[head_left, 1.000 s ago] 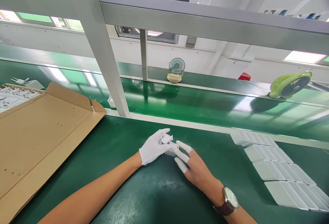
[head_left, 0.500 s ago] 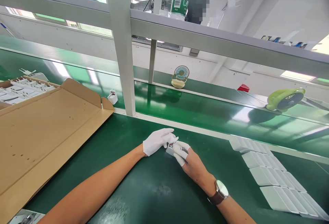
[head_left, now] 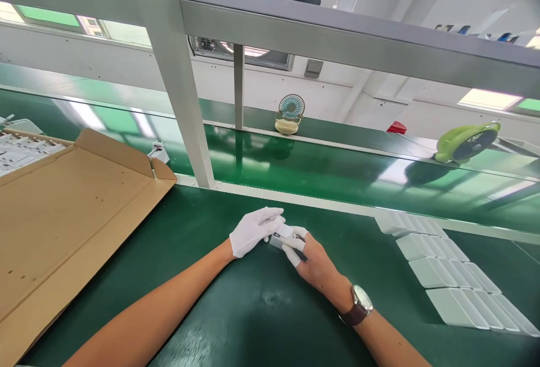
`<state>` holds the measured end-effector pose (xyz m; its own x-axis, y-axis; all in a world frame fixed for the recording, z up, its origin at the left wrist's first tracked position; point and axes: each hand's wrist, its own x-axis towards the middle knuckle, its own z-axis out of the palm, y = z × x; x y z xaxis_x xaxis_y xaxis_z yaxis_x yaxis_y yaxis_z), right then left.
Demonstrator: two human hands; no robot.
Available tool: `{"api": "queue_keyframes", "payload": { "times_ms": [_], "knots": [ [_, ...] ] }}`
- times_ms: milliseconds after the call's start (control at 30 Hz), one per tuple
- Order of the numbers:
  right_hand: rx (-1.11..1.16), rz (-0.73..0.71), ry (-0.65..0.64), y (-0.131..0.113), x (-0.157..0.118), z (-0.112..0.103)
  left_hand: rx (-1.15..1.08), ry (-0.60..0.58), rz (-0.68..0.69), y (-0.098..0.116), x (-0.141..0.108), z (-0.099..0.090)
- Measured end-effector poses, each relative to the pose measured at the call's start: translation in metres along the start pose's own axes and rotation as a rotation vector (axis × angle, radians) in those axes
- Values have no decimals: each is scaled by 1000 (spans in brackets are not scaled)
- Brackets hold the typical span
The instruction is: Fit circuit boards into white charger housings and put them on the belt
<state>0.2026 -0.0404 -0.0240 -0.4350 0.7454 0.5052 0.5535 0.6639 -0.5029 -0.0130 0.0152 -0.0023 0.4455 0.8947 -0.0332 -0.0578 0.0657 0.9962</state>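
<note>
My right hand [head_left: 314, 254], with white covers on its fingertips and a watch on the wrist, grips a small white plastic casing [head_left: 276, 241] just above the green bench. My left hand [head_left: 255, 232], in a white glove, is closed at the casing's upper side and holds a white cover piece [head_left: 284, 231] tilted over its opening. Fingers hide part of both pieces, so I cannot tell whether the cover is seated. Off to the right stand rows of similar white casings [head_left: 449, 305], packed side by side.
A cardboard box [head_left: 93, 187] with its flap laid open holds white parts [head_left: 25, 150] at the left. Behind it sits a white casing with parts on top [head_left: 158, 152]. A grey post [head_left: 177, 75] rises at the bench's back edge. Beyond are a small fan [head_left: 291, 109] and a green fan [head_left: 466, 142].
The white cover piece has turned and now lies more over the casing, hiding more of its inside. Both hands stay nearly in place. The camera view has tipped downward slightly.
</note>
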Motion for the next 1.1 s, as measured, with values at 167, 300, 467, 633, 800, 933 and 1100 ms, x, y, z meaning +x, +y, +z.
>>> {"api": "queue_keyframes", "payload": {
  "times_ms": [167, 300, 467, 633, 800, 933, 1100],
  "knots": [
    [-11, 70, -10, 0, -3, -2, -38, -4, -14, 3, 0, 2],
    [42, 110, -27, -1, -1, -3, -63, -16, -2, 2, -1, 2],
    [89, 110, -28, 1, 0, -5, -61, -4, -6, 2, -1, 3],
    [76, 194, -47, 1, -2, -7, -55, 13, -45, 0, 1, 4],
    [28, 113, -121, -2, 0, -8, -10, 22, -46, 2, 1, 3],
    [307, 241, -37, 0, 1, -5, 85, 38, -26, 6, 1, 4],
    [873, 570, 108, 7, 4, -5, 164, 23, 14, 7, 0, 8]
  ]
}}
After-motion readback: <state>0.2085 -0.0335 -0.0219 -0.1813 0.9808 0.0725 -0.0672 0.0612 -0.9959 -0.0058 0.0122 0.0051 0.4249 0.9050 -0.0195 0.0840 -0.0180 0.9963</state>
